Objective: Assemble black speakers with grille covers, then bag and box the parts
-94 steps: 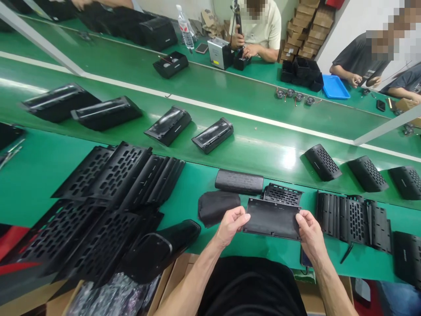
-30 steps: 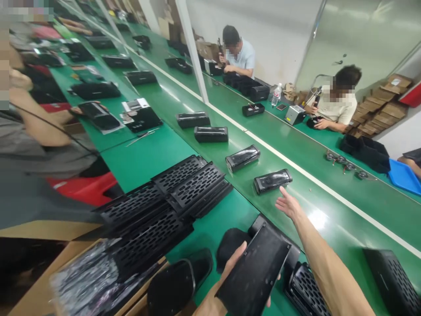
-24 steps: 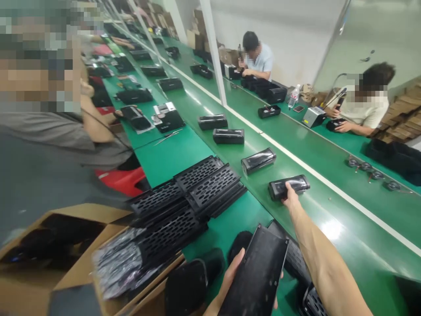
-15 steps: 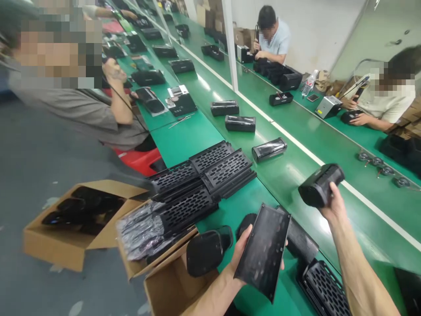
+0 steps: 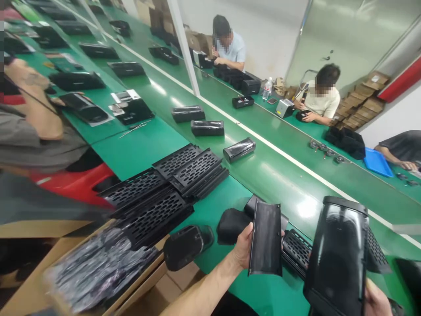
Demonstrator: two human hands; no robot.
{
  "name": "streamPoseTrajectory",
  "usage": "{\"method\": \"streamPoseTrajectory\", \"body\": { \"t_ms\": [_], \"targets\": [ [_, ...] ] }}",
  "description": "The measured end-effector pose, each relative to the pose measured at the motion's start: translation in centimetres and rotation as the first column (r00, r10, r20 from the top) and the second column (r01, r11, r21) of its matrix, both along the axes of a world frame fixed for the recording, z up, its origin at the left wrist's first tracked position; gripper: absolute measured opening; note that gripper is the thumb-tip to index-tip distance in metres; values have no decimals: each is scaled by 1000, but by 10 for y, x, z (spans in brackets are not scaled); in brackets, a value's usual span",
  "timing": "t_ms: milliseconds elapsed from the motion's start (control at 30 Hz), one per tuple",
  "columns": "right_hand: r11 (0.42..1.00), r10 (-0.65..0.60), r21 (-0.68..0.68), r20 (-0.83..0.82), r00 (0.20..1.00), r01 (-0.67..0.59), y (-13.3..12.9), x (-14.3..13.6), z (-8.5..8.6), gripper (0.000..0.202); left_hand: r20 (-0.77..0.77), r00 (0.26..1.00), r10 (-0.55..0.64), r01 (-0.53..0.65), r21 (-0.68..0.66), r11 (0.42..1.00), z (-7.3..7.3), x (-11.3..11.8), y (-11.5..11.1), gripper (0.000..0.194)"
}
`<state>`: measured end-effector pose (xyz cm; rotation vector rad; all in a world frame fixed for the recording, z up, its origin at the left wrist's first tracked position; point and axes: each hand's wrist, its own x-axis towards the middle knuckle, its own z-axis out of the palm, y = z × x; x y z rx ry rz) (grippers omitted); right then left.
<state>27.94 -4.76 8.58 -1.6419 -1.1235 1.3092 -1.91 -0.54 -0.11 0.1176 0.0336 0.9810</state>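
My left hand [image 5: 242, 248] is closed on the edge of a curved black plastic panel [image 5: 265, 239], its hollow inner face towards me. My right hand [image 5: 378, 298] grips a glossy black speaker housing [image 5: 338, 250] from its right side, close to the camera and upright. That housing partly hides the perforated black grilles [image 5: 297, 248] lying on the bench behind it. Beside my left hand lies a piece of black cloth-like material [image 5: 232, 226]. Another black housing [image 5: 183, 246] stands by the carton edge.
Stacked perforated grilles [image 5: 177, 175] cover the bench to the left, by a carton of plastic-wrapped parts [image 5: 95, 267]. Black housings [image 5: 239, 149] sit along the green conveyor [image 5: 279, 171]. Co-workers sit across the line and at the left. A blue tray [image 5: 378, 162] lies at the right.
My right hand has brought the speaker housing from over the conveyor down and closer, turning it upright. My left hand still holds the panel, now more upright. The view has swung right.
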Motion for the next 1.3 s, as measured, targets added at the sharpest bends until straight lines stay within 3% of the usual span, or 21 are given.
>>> {"method": "streamPoseTrajectory", "body": {
  "t_ms": [133,233,300,467,667,1300],
  "targets": [
    [999,-42,4,222,974,42,-17,-32,48,83,-67,996,-51,54,54,997,-7,19,-4,80],
    [990,36,102,459,888,-93,-14,-74,78,88,-118,993,-19,34,129,991,2,32,-6,79],
    [977,78,121,558,826,-174,-12,-93,87,84,-122,993,-2,25,193,981,13,38,-6,82],
    [969,93,107,679,729,-224,-14,-102,83,83,-130,991,14,26,299,954,32,42,-5,88],
    [957,90,121,740,667,-264,-18,-103,79,84,-157,987,41,15,344,939,31,45,-5,83],
    [972,79,101,706,704,-211,-22,-94,96,80,-155,988,18,33,318,948,32,49,-8,81]
  ]
}}
